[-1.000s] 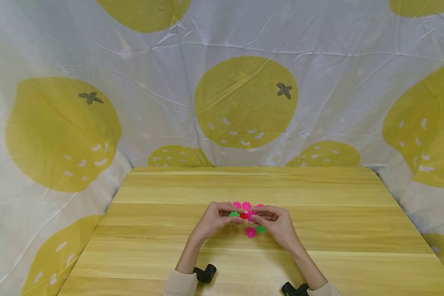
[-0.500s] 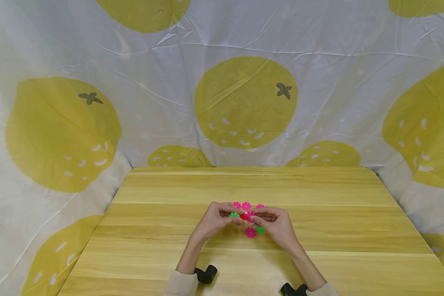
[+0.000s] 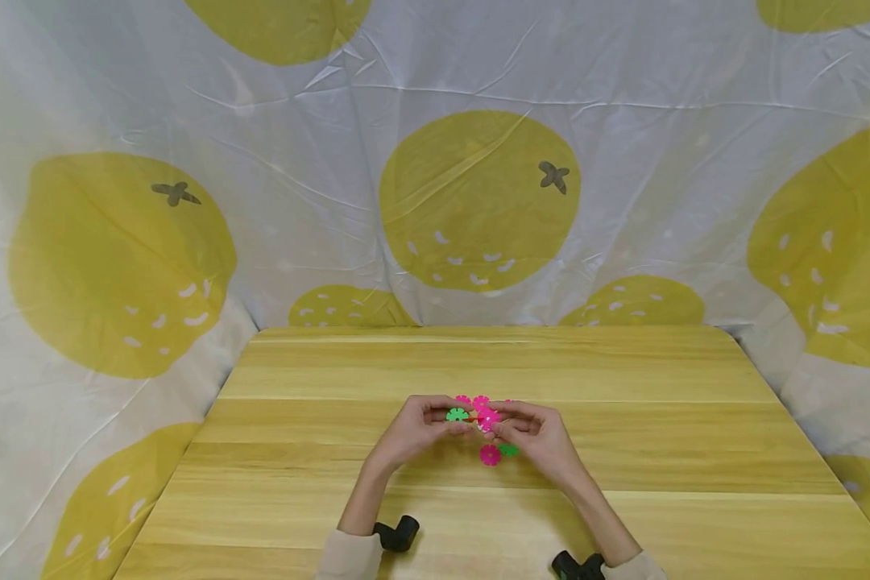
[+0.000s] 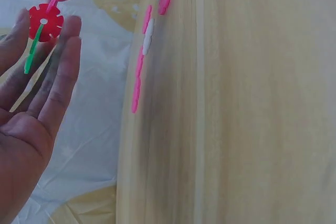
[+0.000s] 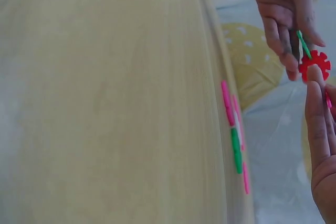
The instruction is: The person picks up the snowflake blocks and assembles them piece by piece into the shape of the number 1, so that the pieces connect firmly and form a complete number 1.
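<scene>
Head view: both hands are working close together over the surface (image 3: 319, 451), with three joined notched discs hanging between them. Left hand (image 3: 416, 425) is sitting at the green disc (image 3: 457, 416), thumb below, fingers above, nearly closed. Looks like it's pinching the rim, though the exact contact is too small to confirm. Right hand (image 3: 544, 428) is gripping the pink disc (image 3: 488, 418) between thumb and fingertips. Red disc (image 3: 474, 420) is showing almost edge-on between green and pink. More pieces are lying around the hands: two loose pink discs (image 3: 482, 402) behind, another pink disc (image 3: 490, 455) in front, next to a loose green disc (image 3: 508, 449) that the right hand is partly covering. Fruit-print curtain (image 3: 297, 193) is hanging behind.

Left wrist: red disc is facing the camera, green disc running edge-on down from it between left thumb and long, fairly straight fingers. Right hand is holding the pink disc above. White disc (image 4: 148, 36) is lying among pink ones on the surface.

Right wrist: a right fingertip is overlapping the red disc; green disc is pointing up between left thumb and fingers.
</scene>
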{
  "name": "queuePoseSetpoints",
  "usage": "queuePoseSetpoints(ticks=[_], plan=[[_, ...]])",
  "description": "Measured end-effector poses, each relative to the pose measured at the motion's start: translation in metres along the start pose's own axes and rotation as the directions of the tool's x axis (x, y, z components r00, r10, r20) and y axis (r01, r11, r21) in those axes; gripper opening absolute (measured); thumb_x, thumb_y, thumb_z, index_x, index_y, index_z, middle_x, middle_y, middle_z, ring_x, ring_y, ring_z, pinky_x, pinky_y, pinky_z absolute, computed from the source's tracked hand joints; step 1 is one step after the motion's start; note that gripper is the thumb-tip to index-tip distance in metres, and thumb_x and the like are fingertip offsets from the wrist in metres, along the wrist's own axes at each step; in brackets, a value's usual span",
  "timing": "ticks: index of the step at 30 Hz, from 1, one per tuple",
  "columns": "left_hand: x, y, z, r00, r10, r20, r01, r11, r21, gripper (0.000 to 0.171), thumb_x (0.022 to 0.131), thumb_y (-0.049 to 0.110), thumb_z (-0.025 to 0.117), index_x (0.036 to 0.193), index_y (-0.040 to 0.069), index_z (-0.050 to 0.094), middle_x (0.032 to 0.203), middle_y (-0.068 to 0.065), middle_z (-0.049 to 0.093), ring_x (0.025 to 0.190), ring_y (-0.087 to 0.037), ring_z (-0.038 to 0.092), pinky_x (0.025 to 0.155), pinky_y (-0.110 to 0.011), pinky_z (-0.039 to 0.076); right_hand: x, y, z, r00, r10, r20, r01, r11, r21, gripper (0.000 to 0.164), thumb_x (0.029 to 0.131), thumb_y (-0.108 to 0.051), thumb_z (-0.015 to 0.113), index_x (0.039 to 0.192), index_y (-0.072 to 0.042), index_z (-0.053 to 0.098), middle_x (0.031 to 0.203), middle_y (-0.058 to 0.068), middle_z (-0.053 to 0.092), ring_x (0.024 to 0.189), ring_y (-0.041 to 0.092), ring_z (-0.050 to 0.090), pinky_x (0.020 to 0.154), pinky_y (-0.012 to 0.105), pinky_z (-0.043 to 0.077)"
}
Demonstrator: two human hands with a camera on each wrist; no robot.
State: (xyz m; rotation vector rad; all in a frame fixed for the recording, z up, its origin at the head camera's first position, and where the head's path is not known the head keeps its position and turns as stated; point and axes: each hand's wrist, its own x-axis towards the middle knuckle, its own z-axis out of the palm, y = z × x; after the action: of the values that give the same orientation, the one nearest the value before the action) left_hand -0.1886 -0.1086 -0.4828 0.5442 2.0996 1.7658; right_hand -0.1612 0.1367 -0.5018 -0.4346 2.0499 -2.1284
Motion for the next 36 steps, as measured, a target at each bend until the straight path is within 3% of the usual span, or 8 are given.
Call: queuePoseSetpoints(ticks=[4,6,11,22,28,36], plan=[[0.001,0.001,0.003,0.999,0.041,-0.023,-0.039,0.997,0.072,0.04,0.091,0.011,0.079,0.129,0.003,0.07,0.129,-0.018,0.071,0.108,-0.019,0.073,0.088,-0.026,0.059,0.0,0.0,-0.001,1.0,0.005,0.001,-0.005,1.0,0.006,0.035,0.099,-0.003,0.068,0.13,0.011,0.064,0.107,0.031,0.07,0.09,0.02,0.078,0.084,0.049,0.061],[0.002,0.001,0.005,0.997,0.073,-0.03,-0.07,0.993,0.099,0.041,0.089,0.012,0.081,0.129,0.005,0.071,0.128,-0.015,0.072,0.11,-0.022,0.072,0.091,-0.025,0.058,0.0,0.0,-0.001,1.0,0.005,0.003,-0.005,1.0,0.007,0.035,0.099,-0.004,0.068,0.13,0.011,0.064,0.106,0.031,0.071,0.091,0.023,0.078,0.084,0.047,0.061],[0.004,0.002,0.013,0.993,0.116,-0.04,-0.11,0.986,0.128,0.04,0.087,0.013,0.084,0.126,0.012,0.074,0.124,-0.007,0.075,0.113,-0.02,0.07,0.097,-0.028,0.054,0.0,0.001,-0.001,1.0,0.008,0.008,-0.009,1.0,0.021,0.036,0.098,-0.007,0.07,0.13,0.01,0.065,0.104,0.026,0.072,0.09,0.018,0.079,0.083,0.04,0.063],[0.005,0.001,0.019,0.984,0.149,-0.097,-0.137,0.983,0.123,0.034,0.087,0.012,0.084,0.12,0.012,0.079,0.115,-0.008,0.076,0.105,-0.018,0.066,0.09,-0.027,0.053,0.001,0.005,0.001,1.0,0.007,-0.027,-0.006,1.0,0.026,0.037,0.096,-0.008,0.073,0.128,0.009,0.067,0.105,0.024,0.075,0.081,0.018,0.079,0.077,0.045,0.063],[0.006,0.001,0.019,0.983,0.142,-0.113,-0.13,0.986,0.107,0.033,0.086,0.012,0.084,0.119,0.012,0.079,0.114,-0.009,0.076,0.105,-0.018,0.066,0.088,-0.026,0.055,0.002,0.007,0.003,0.999,0.0,-0.052,0.001,1.0,0.015,0.037,0.095,-0.009,0.075,0.126,0.009,0.068,0.098,0.015,0.077,0.074,0.017,0.078,0.072,0.046,0.063],[0.006,0.001,0.02,0.981,0.136,-0.137,-0.123,0.987,0.103,0.029,0.084,0.012,0.086,0.113,0.011,0.081,0.112,-0.009,0.077,0.104,-0.019,0.067,0.087,-0.025,0.056,0.003,0.006,0.001,0.998,0.034,-0.054,-0.035,0.999,-0.019,0.037,0.095,-0.013,0.076,0.125,0.007,0.069,0.099,0.01,0.077,0.078,0.019,0.079,0.076,0.051,0.062]])
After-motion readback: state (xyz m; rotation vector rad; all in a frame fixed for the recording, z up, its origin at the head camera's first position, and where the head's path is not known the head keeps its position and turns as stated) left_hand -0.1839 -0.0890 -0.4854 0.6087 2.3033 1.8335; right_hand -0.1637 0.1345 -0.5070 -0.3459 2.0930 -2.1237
